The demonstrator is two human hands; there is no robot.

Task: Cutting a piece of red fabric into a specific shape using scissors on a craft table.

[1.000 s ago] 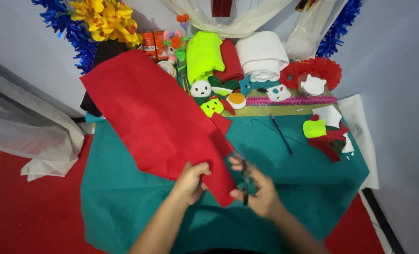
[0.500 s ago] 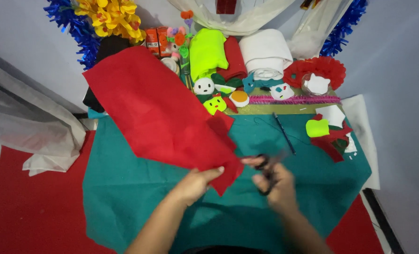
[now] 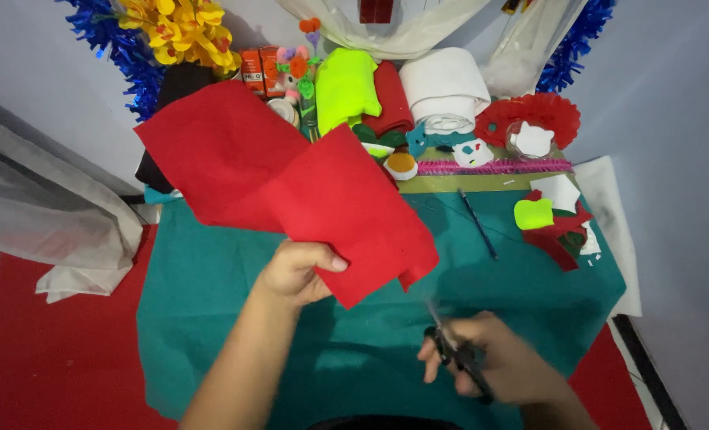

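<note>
Over teal cloth (image 3: 211,287), left hand (image 3: 295,271) pinching red felt (image 3: 291,175) has lifted; right hand (image 3: 490,366) gripping scissors (image 3: 454,350) dropped away.

Right hand (image 3: 490,368) and scissors (image 3: 454,354) motion-blurred, yellow flowers (image 3: 175,30) cut by top edge, forearms cropped at bottom

We hold a felt sheet (image 3: 291,179) up in our left hand (image 3: 297,271), above a cloth (image 3: 211,302) spread on the floor. Our right hand (image 3: 494,362), w/ scissors (image 3: 454,350), sits below & right of the sheet. Behind it, rolled fabrics (image 3: 406,91). Right of the sheet: a pen (image 3: 479,224), then felt scraps (image 3: 554,219) near the cloth's right edge. Far left: flowers (image 3: 175,28).
</note>
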